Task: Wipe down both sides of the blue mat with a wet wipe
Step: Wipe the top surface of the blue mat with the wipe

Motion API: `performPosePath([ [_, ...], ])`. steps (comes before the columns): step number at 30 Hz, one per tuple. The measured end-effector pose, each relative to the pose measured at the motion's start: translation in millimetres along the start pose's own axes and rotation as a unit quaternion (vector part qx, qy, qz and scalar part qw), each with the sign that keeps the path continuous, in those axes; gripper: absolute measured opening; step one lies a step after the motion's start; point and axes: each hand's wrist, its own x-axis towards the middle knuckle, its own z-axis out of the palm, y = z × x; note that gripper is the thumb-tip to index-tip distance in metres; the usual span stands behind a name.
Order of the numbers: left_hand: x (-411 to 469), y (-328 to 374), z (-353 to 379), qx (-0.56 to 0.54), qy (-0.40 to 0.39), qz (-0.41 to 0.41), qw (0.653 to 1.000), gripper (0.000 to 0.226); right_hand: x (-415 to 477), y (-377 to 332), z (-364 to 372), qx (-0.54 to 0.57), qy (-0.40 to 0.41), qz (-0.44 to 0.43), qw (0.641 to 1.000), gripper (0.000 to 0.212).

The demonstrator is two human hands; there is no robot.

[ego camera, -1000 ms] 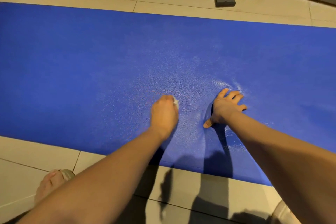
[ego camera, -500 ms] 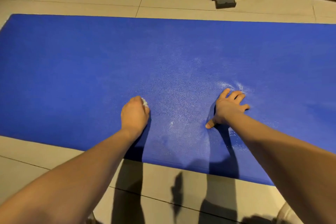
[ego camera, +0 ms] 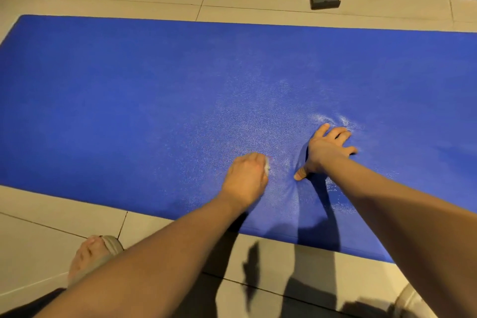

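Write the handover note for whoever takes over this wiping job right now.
Left hand grips the wipe, pressed on the mat near its close edge.
Right hand presses flat on the mat beside it, fingers spread.
The mat lies flat on the floor.
Done: a damp sheen shows around the hands.
Left: the dull far-left stretch; whether the underside is wiped cannot be told.

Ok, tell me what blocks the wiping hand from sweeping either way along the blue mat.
Leftward, nothing visible lies on the blue textured mat. Rightward, the right hand presses flat on it, close beside the left hand gripping the white wet wipe.
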Motion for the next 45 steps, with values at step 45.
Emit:
performPosePath([
  [45,-49.4,20.0,8.0,0.000,0.006,-0.110,0.994,0.017,-2.2,-0.6,-1.7,0.008,-0.014,0.013,1.000,0.179],
])
